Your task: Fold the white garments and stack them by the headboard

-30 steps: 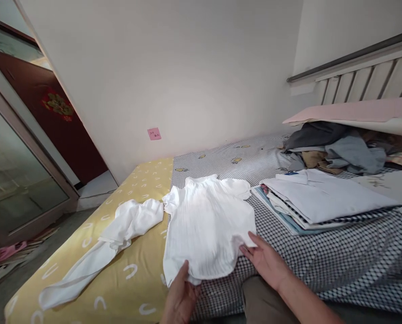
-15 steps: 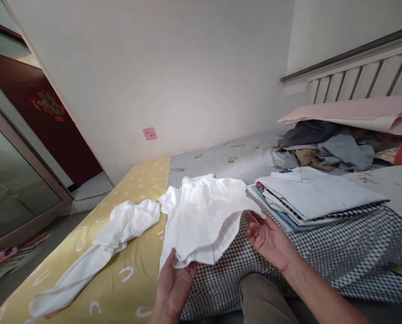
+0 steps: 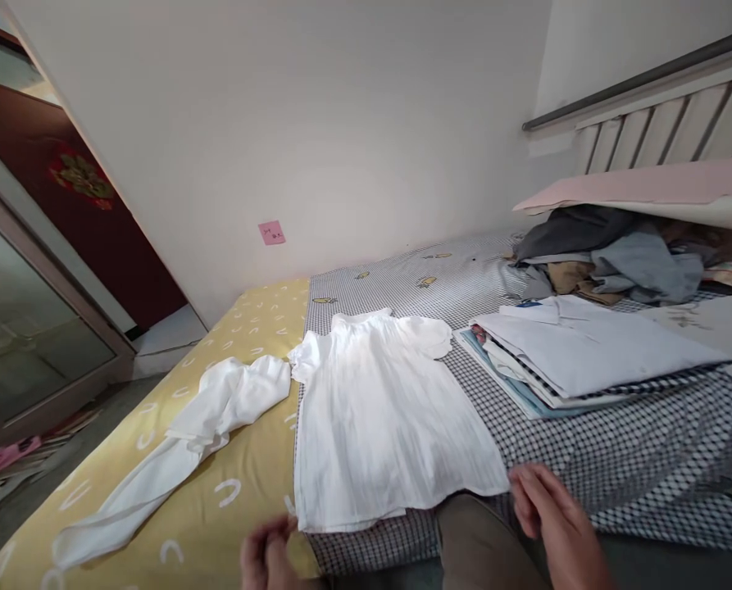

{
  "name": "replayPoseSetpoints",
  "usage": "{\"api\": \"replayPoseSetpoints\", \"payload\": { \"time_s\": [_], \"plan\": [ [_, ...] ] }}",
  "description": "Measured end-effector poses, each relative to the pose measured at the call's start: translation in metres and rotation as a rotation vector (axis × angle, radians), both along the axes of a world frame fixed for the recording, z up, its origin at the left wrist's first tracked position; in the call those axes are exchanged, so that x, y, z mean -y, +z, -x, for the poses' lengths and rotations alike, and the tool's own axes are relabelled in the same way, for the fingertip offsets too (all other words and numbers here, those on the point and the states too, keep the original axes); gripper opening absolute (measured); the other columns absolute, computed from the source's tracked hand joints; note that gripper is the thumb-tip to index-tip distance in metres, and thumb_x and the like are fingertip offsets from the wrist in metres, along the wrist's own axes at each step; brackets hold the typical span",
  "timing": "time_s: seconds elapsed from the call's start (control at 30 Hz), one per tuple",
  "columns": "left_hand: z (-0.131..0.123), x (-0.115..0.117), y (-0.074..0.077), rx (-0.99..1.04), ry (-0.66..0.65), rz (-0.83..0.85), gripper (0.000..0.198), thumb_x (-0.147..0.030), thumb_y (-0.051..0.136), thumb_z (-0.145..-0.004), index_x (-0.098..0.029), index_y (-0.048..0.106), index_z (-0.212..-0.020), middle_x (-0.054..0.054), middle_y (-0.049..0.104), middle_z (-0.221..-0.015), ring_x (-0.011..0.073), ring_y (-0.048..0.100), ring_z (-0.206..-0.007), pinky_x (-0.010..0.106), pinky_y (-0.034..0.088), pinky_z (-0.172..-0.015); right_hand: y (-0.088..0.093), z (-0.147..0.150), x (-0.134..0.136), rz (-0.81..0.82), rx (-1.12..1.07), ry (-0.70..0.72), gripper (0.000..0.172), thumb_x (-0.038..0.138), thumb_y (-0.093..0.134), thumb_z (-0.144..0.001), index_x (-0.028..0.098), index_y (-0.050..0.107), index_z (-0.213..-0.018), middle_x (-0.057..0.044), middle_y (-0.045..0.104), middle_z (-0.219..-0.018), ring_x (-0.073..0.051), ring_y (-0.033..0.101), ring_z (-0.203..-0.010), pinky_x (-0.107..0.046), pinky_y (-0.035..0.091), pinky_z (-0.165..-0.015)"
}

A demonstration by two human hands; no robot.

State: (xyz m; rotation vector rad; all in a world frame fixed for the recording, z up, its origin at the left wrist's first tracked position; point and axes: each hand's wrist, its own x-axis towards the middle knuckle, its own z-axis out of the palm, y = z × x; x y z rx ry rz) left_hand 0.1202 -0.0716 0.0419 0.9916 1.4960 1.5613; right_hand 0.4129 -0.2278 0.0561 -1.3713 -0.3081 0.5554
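Note:
A white short-sleeved blouse point(image 3: 384, 418) lies spread flat over the checked part of the bed, its collar toward the wall and its hem toward me. At its lower left corner is my left hand point(image 3: 270, 553), slightly blurred, with fingers pinched at the hem. My right hand point(image 3: 553, 516) has its thumb and fingers closed at the lower right hem corner. To the left, a crumpled white garment point(image 3: 218, 418) stretches across the yellow bedding, one long part trailing toward the front.
A stack of folded clothes point(image 3: 587, 344) with a white shirt on top sits to the right. Behind it are heaped dark and grey clothes point(image 3: 636, 254) under a pink sheet point(image 3: 648, 188). A pink note point(image 3: 271, 233) is on the wall. My knee point(image 3: 482, 545) touches the bed's front edge.
The blouse's lifted hem has come down toward me and now lies flat. Both hands have moved nearer and farther apart, to the hem corners.

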Motion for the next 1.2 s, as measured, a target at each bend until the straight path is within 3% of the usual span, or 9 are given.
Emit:
{"api": "replayPoseSetpoints", "payload": {
  "time_s": [0.13,0.2,0.33,0.43,0.5,0.73,0.9,1.03,1.2],
  "plan": [
    [-0.088,-0.032,0.07,-0.334,-0.32,-0.33,0.029,-0.034,0.047,-0.088,-0.021,0.062,-0.109,0.011,0.069,-0.111,0.0256,0.066,-0.105,0.046,0.05,-0.097,0.057,0.002,-0.081,-0.093,0.628,0.178,0.026,0.047,0.058,-0.085,0.024,0.067,-0.089,-0.006,0.066,-0.093,-0.022,0.064,-0.091,-0.035,0.053,-0.082],
    [-0.125,-0.051,0.08,-0.529,-0.431,-0.402,0.037,-0.025,0.044,-0.088,-0.021,0.061,-0.121,0.015,0.065,-0.13,0.0274,0.06,-0.123,0.05,0.042,-0.109,0.067,0.011,-0.127,-0.063,0.811,0.206,0.029,0.04,0.051,-0.086,0.026,0.068,-0.106,-0.009,0.064,-0.117,-0.025,0.06,-0.114,-0.042,0.049,-0.098],
    [-0.144,-0.075,0.036,-0.896,-0.609,-0.3,0.042,-0.021,0.042,-0.09,-0.021,0.065,-0.126,0.017,0.059,-0.144,0.0332,0.045,-0.142,0.062,0.018,-0.121,0.032,0.022,-0.179,0.454,0.822,0.29,0.049,0.032,0.038,-0.092,0.029,0.055,-0.139,-0.008,0.046,-0.153,-0.026,0.046,-0.139,-0.049,0.044,-0.105],
    [-0.129,-0.082,-0.004,-1.008,-0.498,-0.279,0.046,-0.031,0.047,-0.092,-0.025,0.062,-0.135,0.015,0.046,-0.155,0.0349,0.032,-0.15,0.062,0.01,-0.123,-0.01,0.001,-0.172,0.635,1.135,0.357,0.049,0.04,0.04,-0.096,0.032,0.055,-0.143,-0.005,0.045,-0.157,-0.033,0.031,-0.148,-0.06,0.021,-0.117],
    [-0.12,-0.087,-0.014,-1.045,-0.448,-0.272,0.049,-0.035,0.049,-0.092,-0.026,0.059,-0.139,0.014,0.042,-0.158,0.0355,0.027,-0.151,0.062,0.009,-0.124,-0.028,-0.028,-0.158,0.701,1.26,0.32,0.05,0.046,0.04,-0.097,0.036,0.054,-0.144,-0.001,0.045,-0.158,-0.033,0.028,-0.15,-0.063,0.01,-0.119],
    [-0.112,-0.12,-0.002,-1.303,-0.387,-0.118,0.055,-0.044,0.043,-0.094,-0.027,0.049,-0.147,0.016,0.036,-0.161,0.0362,0.026,-0.151,0.063,0.011,-0.122,-0.031,-0.108,-0.136,0.908,1.249,0.208,0.057,0.053,0.034,-0.096,0.035,0.049,-0.148,0.0,0.042,-0.159,-0.032,0.032,-0.148,-0.061,0.017,-0.118],
    [-0.109,-0.134,-0.003,-1.386,-0.357,-0.098,0.055,-0.04,0.038,-0.096,-0.028,0.046,-0.149,0.012,0.037,-0.161,0.0325,0.029,-0.151,0.06,0.018,-0.122,-0.041,-0.108,-0.138,0.892,1.294,0.147,0.056,0.053,0.035,-0.095,0.035,0.053,-0.145,0.0,0.046,-0.157,-0.032,0.035,-0.146,-0.06,0.017,-0.118],
    [-0.108,-0.137,-0.009,-1.254,-0.324,-0.181,0.055,-0.039,0.043,-0.093,-0.022,0.053,-0.144,0.015,0.043,-0.157,0.0348,0.03,-0.15,0.059,0.016,-0.123,-0.049,-0.111,-0.136,0.854,1.336,0.132,0.054,0.05,0.037,-0.093,0.034,0.057,-0.141,-0.001,0.051,-0.153,-0.032,0.039,-0.144,-0.06,0.019,-0.117],
    [-0.11,-0.135,-0.016,-1.084,-0.271,-0.279,0.053,-0.037,0.045,-0.09,-0.021,0.06,-0.138,0.016,0.049,-0.153,0.0356,0.033,-0.149,0.059,0.013,-0.124,-0.019,-0.097,-0.145,0.824,1.372,-0.037,0.05,0.034,0.041,-0.09,0.03,0.061,-0.136,-0.008,0.042,-0.159,-0.037,0.033,-0.146,-0.066,0.016,-0.116]
  ]
}}
